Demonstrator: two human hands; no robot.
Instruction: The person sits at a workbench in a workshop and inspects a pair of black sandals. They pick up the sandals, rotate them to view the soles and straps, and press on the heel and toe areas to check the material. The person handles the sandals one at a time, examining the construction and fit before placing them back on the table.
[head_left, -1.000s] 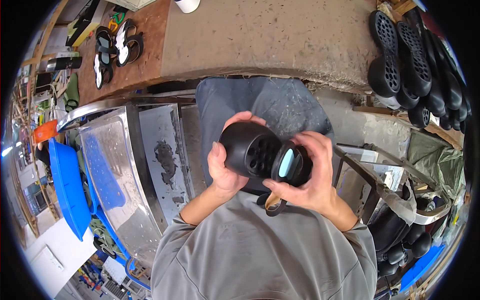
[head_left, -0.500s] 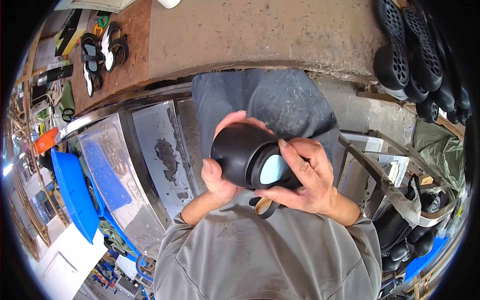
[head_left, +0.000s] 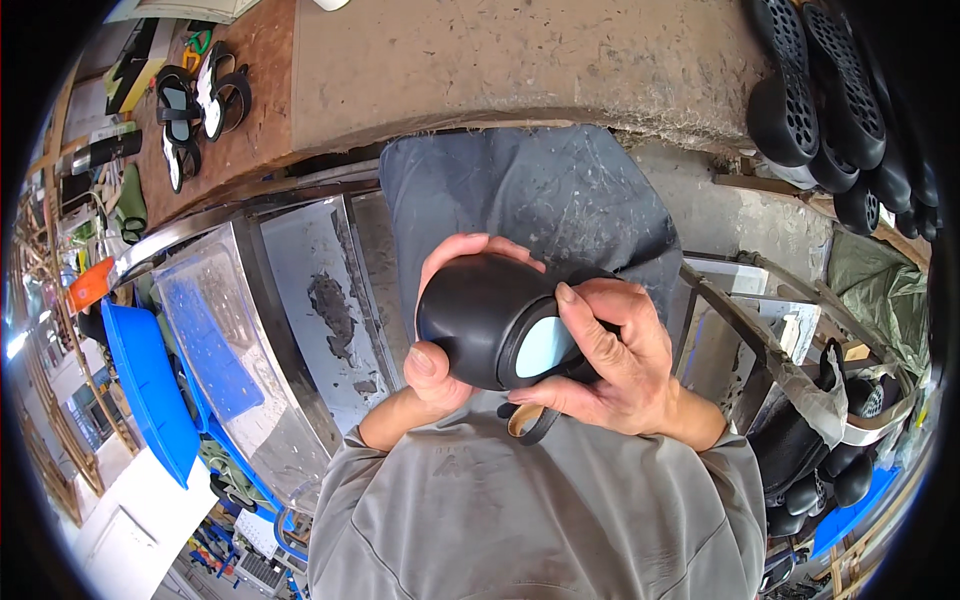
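In front of my chest, my left hand [head_left: 440, 375] is closed round a smooth, rounded black shoe sole [head_left: 475, 305], its thumb on the near side and its fingers on the far side. My right hand [head_left: 630, 355] grips a black sandal upper [head_left: 512, 365] with a pale blue patch [head_left: 545, 345] on its end. This upper sits against the sole's rim, with the right thumb and forefinger pressing at its edge. A dark strap with a tan inside [head_left: 533, 425] hangs below. The palms and the far side of both parts are hidden.
A worn workbench [head_left: 500, 65] spans the far side, with strappy sandals [head_left: 180, 120] at its left. Black soles [head_left: 790, 90] hang at the far right, and more black footwear fills a rack [head_left: 800, 460] at right. A blue tray [head_left: 150, 385] stands left; a dark apron [head_left: 540, 190] covers my lap.
The sandal upper has moved in against the sole, and the gap between their edges has narrowed. Both hands keep their grip and have shifted only slightly.
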